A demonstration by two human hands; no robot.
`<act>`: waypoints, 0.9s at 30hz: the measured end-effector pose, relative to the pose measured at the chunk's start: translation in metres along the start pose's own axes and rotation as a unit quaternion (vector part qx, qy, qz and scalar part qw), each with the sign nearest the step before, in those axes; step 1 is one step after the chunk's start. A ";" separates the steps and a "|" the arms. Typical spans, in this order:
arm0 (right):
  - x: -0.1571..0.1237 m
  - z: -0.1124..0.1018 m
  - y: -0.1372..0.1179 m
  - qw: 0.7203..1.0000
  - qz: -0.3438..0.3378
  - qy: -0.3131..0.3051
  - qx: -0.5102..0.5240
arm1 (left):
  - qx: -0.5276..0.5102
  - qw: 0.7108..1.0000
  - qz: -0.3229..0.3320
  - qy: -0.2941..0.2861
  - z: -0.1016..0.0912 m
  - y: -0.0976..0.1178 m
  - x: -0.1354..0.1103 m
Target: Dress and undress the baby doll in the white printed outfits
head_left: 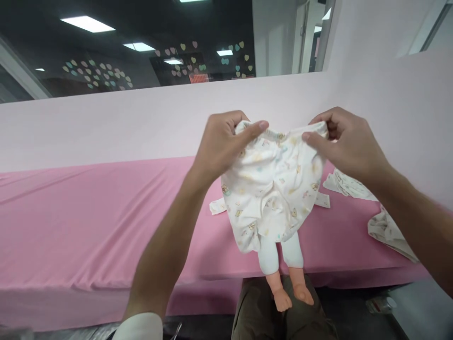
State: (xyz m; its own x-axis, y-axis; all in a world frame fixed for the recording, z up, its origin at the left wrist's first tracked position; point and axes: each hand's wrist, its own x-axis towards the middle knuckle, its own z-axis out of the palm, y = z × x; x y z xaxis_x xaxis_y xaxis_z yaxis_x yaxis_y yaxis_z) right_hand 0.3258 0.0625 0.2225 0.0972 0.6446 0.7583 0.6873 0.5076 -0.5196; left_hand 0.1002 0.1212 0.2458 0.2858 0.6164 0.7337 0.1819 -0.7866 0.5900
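Small white printed baby pants hang in front of me, held up by the stretchy waistband. My left hand pinches one end of the band, thumb in front and fingers behind. At the other end, my right hand grips the band the same way. Behind the pants lies a baby doll, mostly hidden; its white-clad legs and bare feet stick out below, over the edge of the bed. Printed sleeve ends show on either side of the pants.
A pink sheet covers the long bed or table against a white wall. Folded printed cloth and another folded garment lie at the right. My legs are at the front edge. A dark window stands above the wall.
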 end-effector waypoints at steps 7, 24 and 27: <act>-0.027 0.033 -0.018 0.984 0.008 -0.177 0.013 | 0.011 0.994 -0.038 -0.098 0.036 -0.013 -0.020; -0.019 0.078 0.010 0.956 0.130 -0.186 0.186 | 0.001 0.989 -0.087 -0.116 0.035 -0.046 -0.001; -0.015 0.084 0.020 0.916 0.191 -0.213 0.283 | -0.002 0.990 -0.093 -0.105 0.035 -0.056 0.002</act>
State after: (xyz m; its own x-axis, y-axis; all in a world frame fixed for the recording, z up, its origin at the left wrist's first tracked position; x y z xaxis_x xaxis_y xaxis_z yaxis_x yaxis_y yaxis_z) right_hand 0.2775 0.1112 0.1673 -0.1197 0.9403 0.3185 0.1679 0.3353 -0.9270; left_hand 0.1238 0.1649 0.2021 0.4372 0.7298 0.5255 0.2463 -0.6592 0.7105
